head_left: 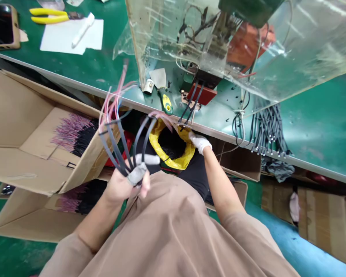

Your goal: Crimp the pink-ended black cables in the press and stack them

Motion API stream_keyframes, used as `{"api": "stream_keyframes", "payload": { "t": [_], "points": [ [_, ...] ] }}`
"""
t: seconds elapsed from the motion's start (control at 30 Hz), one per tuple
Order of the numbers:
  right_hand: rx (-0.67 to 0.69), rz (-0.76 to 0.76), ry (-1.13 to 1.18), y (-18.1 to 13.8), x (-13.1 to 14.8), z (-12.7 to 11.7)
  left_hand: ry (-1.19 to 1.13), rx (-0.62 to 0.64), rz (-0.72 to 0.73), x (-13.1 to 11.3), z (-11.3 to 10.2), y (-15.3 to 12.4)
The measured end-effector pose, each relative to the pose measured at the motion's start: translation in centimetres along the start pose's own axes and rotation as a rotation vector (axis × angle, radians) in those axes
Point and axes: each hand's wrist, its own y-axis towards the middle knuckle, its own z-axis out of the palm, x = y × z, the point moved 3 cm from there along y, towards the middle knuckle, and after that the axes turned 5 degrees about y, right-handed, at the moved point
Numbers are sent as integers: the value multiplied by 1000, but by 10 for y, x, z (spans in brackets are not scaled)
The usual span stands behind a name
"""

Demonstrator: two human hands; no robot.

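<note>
The green tabletop runs across the view, its near edge just above your hands; a clear plastic guard hangs over a machine at its middle, and open cardboard boxes sit below that edge on your left, packed with black cables tipped in pink; a gray cable bunch hangs over the tabletop's right side, yellow-handled pliers lie toward its far left corner, and a yellow-handled screwdriver lies near the near edge, just beside a red block under the guard.

Your left hand is clenched around a black-sleeved cable bundle, held below the near edge, with the sleeves fanning upward into pink leads; keep that grip firm and low so the sleeves stay separated; your fingers are wrapped close around the gathered ends. Your white-gloved right hand reaches up to the near edge beside two dark cables running toward the red block; from this angle you cannot tell whether those fingers are grasping anything, though they appear to be close to the cables; keep the pink leads clear of the edge and the yellow bag below.
</note>
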Motion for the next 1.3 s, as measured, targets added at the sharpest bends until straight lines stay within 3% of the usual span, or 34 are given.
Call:
{"api": "stream_keyframes", "payload": {
  "t": [0.17,0.3,0.43,0.53,0.63,0.77,0.87,1.0,1.13,1.2,1.3],
  "points": [
    [34,-42,-177,-19,8,-4,-70,-71,264,-31,20,76],
    [207,-162,-63,-42,20,-11,-12,-126,386,-34,37,139],
    [310,-255,248,-67,41,-16,303,-292,377,-24,49,196],
    [300,-289,386,-81,59,-23,520,-248,275,-15,59,215],
    [258,-320,472,-91,73,-30,603,-146,149,-8,69,210],
    [224,-332,635,-95,91,-33,560,-133,75,-6,71,188],
    [283,-319,786,-98,108,-29,506,-99,105,-6,67,167],
    [403,-195,836,-105,136,-16,495,70,106,-1,57,122],
    [476,-105,869,-110,165,3,503,100,38,9,46,77],
    [413,-149,912,-108,175,9,532,100,13,16,42,64],
    [166,-280,895,-101,180,9,576,94,16,26,36,56]
  ]
}}
